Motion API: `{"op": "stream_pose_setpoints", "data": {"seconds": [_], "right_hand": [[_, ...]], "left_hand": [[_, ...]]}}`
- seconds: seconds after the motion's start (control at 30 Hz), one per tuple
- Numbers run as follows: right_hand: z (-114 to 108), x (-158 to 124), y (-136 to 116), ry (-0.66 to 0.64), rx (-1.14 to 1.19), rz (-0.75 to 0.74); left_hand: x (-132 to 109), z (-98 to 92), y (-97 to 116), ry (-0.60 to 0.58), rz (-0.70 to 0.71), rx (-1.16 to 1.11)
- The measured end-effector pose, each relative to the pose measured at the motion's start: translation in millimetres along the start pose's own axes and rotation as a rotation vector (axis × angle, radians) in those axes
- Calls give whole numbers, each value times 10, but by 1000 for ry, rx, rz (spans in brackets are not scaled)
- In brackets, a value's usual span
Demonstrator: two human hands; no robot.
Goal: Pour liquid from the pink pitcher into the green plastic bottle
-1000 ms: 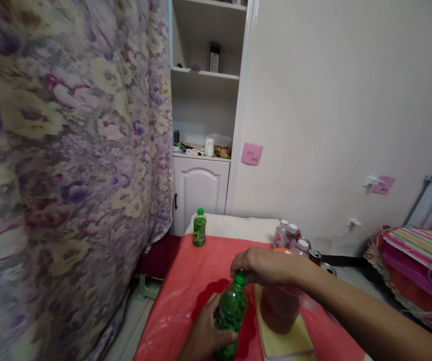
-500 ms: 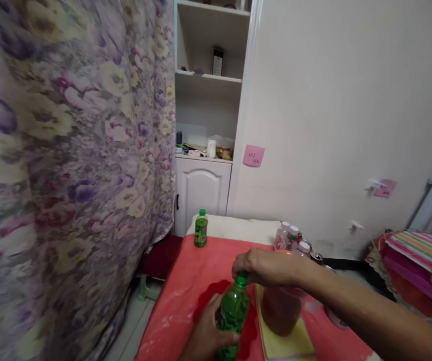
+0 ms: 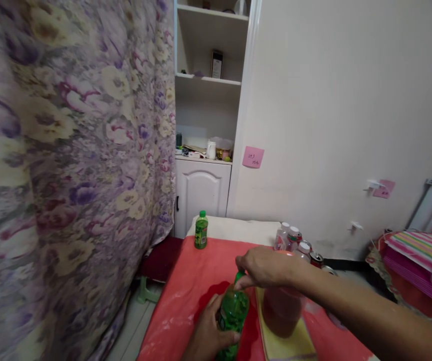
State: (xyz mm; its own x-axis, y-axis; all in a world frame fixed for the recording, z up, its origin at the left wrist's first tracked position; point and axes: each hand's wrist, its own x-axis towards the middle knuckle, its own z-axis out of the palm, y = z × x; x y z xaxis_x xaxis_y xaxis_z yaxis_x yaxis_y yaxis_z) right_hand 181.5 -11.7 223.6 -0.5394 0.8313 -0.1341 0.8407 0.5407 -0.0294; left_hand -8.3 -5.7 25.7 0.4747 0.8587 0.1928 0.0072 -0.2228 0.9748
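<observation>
Left hand (image 3: 210,331) wrapped around a green bottle (image 3: 237,305) at six o'clock of the view; second bottle (image 3: 201,233) upright at eleven o'clock from it; right hand (image 3: 263,265) pinching the held bottle's cap (image 3: 239,276); tub (image 3: 281,313) at three o'clock.

Table (image 3: 178,301), lower centre of frame: red covering (image 3: 163,336) over most of top; cream cloth (image 3: 242,228) exposed along far end. Upright on it, left of centre, small green bottle (image 3: 201,234) with green cap. Right of centre, clustered white-capped bottles (image 3: 291,241) and cans (image 3: 316,258), bases partly obscured. Bottom, right of centre: yellow cloth (image 3: 294,348) lying flat, bearing container (image 3: 281,313) of reddish-brown contents. Upper centre: shelf (image 3: 208,78) with upright dark box (image 3: 216,66); below, ledge (image 3: 201,161) with white jug (image 3: 211,150), assorted small items.
</observation>
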Motion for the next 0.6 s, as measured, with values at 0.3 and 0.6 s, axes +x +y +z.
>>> {"op": "stream_pose_setpoints", "data": {"seconds": [0.3,0.6], "right_hand": [[-36,-13,5,3,184,-148],[-21,1,33,17,202,-129]], "left_hand": [[-2,2,-10,5,-21,-59],[11,-8,29,-7,-47,-96]]}}
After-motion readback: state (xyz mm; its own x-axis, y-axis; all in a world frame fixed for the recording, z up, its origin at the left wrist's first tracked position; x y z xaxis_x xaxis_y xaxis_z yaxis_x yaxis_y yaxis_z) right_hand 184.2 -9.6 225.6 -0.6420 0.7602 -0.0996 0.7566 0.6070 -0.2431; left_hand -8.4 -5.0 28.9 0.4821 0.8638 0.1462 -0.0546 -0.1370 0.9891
